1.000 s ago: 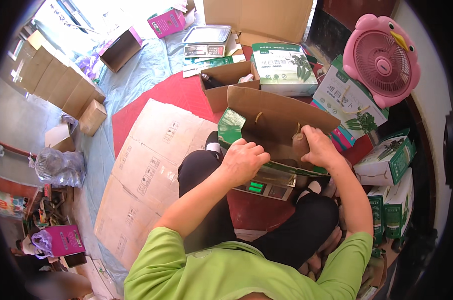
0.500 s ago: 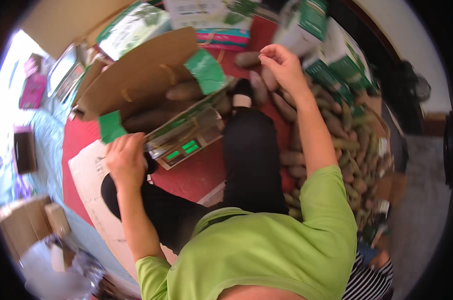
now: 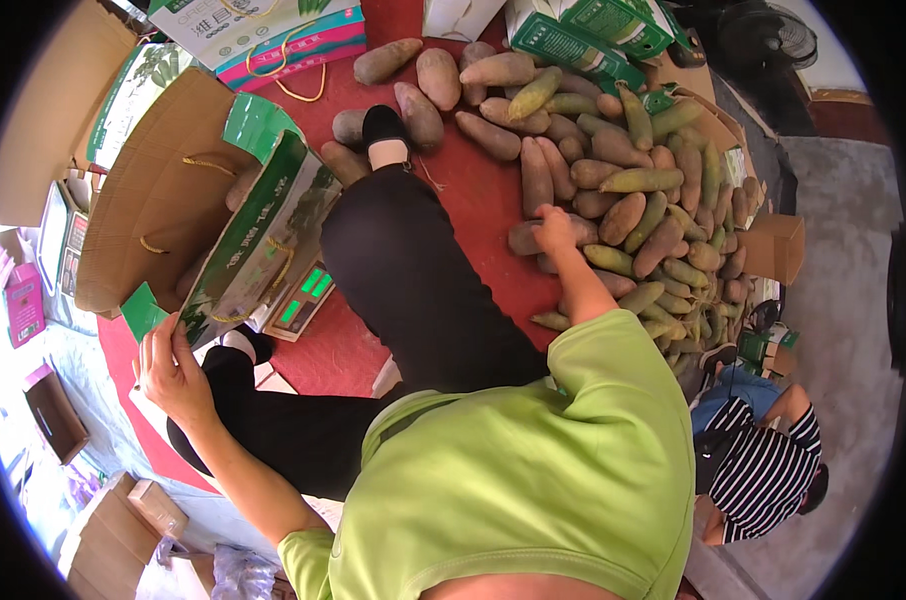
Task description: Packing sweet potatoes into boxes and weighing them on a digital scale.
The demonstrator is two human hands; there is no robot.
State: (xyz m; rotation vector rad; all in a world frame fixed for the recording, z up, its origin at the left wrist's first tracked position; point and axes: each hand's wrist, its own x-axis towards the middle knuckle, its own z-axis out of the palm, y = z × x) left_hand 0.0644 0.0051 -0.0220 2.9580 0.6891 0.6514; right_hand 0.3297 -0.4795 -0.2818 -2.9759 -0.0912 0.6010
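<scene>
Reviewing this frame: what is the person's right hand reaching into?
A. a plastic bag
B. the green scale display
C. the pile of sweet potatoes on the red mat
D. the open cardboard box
C: the right hand rests among the sweet potatoes, while the left hand holds the cardboard box by a flap.

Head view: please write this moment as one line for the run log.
left hand: holds flap of open carton | right hand: on sweet potato pile | scale: under carton | surface: red mat

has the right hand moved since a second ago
Yes. The right hand has left the open cardboard box on the scale and now reaches into the pile of sweet potatoes on the red mat.
</scene>
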